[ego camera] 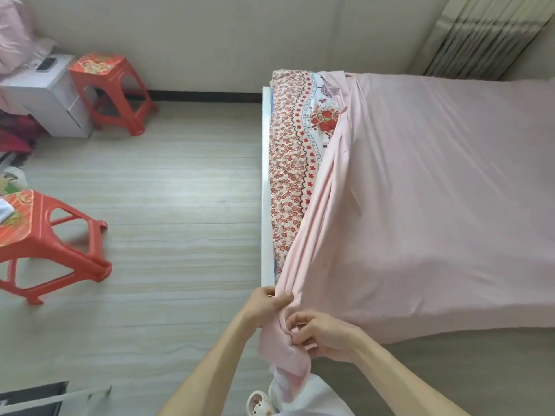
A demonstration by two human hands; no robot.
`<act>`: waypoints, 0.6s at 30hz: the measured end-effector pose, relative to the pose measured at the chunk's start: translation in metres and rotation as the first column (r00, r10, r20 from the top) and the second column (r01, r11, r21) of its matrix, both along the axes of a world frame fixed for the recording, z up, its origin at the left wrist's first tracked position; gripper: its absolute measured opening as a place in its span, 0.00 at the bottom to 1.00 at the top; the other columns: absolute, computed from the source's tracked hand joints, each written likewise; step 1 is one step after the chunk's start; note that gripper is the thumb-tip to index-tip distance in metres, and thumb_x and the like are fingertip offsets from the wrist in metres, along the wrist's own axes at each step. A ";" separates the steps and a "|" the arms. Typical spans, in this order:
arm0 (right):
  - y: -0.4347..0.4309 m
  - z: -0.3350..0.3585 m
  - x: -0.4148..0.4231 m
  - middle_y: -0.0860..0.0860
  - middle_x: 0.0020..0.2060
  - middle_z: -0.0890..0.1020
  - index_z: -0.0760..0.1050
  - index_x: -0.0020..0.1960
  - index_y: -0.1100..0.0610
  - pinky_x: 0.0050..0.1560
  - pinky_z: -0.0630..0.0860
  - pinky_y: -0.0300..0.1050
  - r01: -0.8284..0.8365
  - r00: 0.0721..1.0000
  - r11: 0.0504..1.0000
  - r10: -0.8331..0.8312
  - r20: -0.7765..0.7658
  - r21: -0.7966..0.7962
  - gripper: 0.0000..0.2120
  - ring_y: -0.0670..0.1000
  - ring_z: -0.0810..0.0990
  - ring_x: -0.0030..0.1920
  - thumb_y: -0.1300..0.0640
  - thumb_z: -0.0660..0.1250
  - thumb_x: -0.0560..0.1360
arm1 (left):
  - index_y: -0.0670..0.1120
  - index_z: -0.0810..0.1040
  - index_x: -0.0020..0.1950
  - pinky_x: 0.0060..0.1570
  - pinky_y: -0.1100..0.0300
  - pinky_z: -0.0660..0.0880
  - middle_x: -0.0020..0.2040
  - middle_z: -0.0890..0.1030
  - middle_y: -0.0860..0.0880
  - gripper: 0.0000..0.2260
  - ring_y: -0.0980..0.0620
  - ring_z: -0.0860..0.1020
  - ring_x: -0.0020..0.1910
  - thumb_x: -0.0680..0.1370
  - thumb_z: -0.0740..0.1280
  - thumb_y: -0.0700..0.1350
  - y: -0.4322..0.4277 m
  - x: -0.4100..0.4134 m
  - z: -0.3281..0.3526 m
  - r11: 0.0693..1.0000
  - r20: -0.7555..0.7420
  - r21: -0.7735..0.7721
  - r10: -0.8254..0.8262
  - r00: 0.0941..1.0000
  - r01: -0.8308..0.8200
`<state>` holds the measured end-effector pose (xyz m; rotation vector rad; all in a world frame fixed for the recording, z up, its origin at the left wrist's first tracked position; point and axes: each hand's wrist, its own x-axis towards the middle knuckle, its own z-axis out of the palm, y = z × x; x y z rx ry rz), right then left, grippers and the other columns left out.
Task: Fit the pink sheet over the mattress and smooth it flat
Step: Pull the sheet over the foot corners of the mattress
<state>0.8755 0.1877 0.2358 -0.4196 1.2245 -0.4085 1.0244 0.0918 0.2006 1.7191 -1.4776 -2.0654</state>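
The pink sheet [435, 190] covers most of the mattress at the right, with diagonal creases running toward the near left corner. Along the left side the floral mattress cover [292, 163] is still bare where the sheet's edge lies bunched and pulled back. My left hand [267, 304] pinches the gathered sheet corner at the bed's near left corner. My right hand [321, 334] grips the same bunch just below it. A loose tail of pink cloth hangs down from both hands toward the floor.
The white bed frame edge [265, 181] runs along the mattress's left side. Two red plastic stools [112, 91] [48, 244] stand on the wood floor at the left, beside a white box [45, 100]. A curtain [480, 34] hangs at the far right. Slippers [259, 403] show below.
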 end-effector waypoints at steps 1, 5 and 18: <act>-0.002 -0.001 -0.002 0.47 0.36 0.79 0.76 0.44 0.50 0.38 0.71 0.40 -0.017 1.000 1.000 0.017 -0.015 0.017 0.12 0.47 0.77 0.37 0.68 0.65 0.72 | 0.38 0.82 0.50 0.33 0.60 0.71 0.37 0.79 0.48 0.20 0.53 0.75 0.34 0.71 0.75 0.55 -0.003 0.003 -0.001 0.999 0.038 -0.037 -0.020 0.999 0.021; -0.009 -0.022 0.006 0.46 0.35 0.79 0.77 0.39 0.50 0.38 0.70 0.40 -0.159 0.922 0.987 0.138 -0.362 -0.029 0.10 0.46 0.76 0.37 0.64 0.65 0.71 | 0.47 0.76 0.41 0.21 0.63 0.66 0.33 0.75 0.52 0.12 0.54 0.70 0.25 0.71 0.76 0.52 -0.015 0.024 0.003 0.981 0.231 -0.145 -0.093 0.968 0.129; -0.102 -0.032 0.060 0.46 0.50 0.79 0.74 0.54 0.52 0.50 0.75 0.47 -0.145 0.637 0.970 -0.060 -0.768 -0.195 0.31 0.49 0.78 0.52 0.27 0.66 0.65 | 0.48 0.73 0.35 0.37 0.54 0.77 0.36 0.84 0.47 0.13 0.47 0.82 0.32 0.66 0.78 0.45 -0.056 0.079 -0.007 0.874 0.182 -0.038 -0.470 0.864 0.484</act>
